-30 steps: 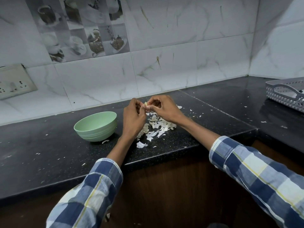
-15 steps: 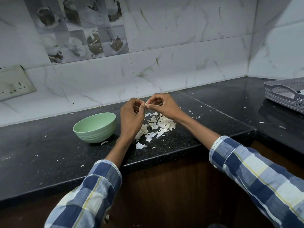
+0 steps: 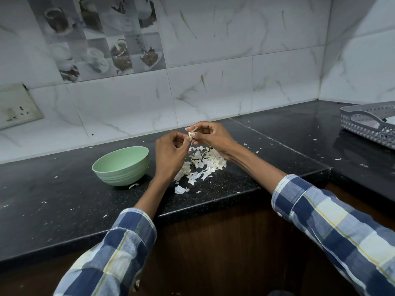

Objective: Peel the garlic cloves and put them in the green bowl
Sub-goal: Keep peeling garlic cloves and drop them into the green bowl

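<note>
Garlic clove: a small, pale, partly skinned garlic clove [image 3: 189,134] was held above the black speckled stone countertop [image 3: 64,201], over the far side of the peel heap and towards the countertop's back edge.
Right hand: the right hand [image 3: 210,135] pinched the clove between thumb and fingertips, the other fingers curled.
Left hand: the left hand [image 3: 170,155] sat just left of and below the clove, fingers curled, thumb and forefinger nipping a thin strip of skin that ran up to it.
Peel heap: a loose heap of white papery garlic skins [image 3: 203,163] lay beneath both hands, near the front edge; the left wrist hid its left margin.
Green bowl: a pale green ribbed plastic bowl [image 3: 121,166] stood upright just left of the left hand, apart from it; its contents could not be seen.
Surroundings: a grey perforated plastic tray [image 3: 367,122] sat at the right edge; a wall socket plate [image 3: 18,105] was fixed to the white marble-patterned tiles [image 3: 235,88].
</note>
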Motion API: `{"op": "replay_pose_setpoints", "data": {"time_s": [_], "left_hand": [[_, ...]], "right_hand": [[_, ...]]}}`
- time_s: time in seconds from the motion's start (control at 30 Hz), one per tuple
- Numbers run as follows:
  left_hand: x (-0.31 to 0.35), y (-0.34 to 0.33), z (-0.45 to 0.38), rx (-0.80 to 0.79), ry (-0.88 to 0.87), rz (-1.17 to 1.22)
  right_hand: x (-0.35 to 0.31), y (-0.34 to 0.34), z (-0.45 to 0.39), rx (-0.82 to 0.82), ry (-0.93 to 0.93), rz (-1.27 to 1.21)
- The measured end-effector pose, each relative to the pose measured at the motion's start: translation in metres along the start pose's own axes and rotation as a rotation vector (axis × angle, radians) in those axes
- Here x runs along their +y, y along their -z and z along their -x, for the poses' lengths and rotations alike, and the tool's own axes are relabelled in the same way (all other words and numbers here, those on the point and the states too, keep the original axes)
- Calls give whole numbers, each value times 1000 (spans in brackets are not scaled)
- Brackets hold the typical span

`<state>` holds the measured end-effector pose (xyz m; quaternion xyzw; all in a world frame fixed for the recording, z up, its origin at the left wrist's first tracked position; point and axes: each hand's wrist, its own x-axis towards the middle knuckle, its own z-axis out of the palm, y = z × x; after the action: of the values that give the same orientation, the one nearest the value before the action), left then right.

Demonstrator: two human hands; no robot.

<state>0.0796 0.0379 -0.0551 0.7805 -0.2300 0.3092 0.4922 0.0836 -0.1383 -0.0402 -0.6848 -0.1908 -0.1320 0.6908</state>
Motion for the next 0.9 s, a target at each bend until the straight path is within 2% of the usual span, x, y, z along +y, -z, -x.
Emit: {"op": "replay_pose_setpoints", "data": {"time_s": [0.37,0.53,0.9], "left_hand": [[1,0,0,17,-46,-41],[1,1,0,-20,-11,27],[7,2,2,-39,22,-10]], "right_hand": [[-2,-1,0,-2,-70,-7],[-2,-1,0,-2,-80,2],[-4,-1,1,-6,-81,26]]}}
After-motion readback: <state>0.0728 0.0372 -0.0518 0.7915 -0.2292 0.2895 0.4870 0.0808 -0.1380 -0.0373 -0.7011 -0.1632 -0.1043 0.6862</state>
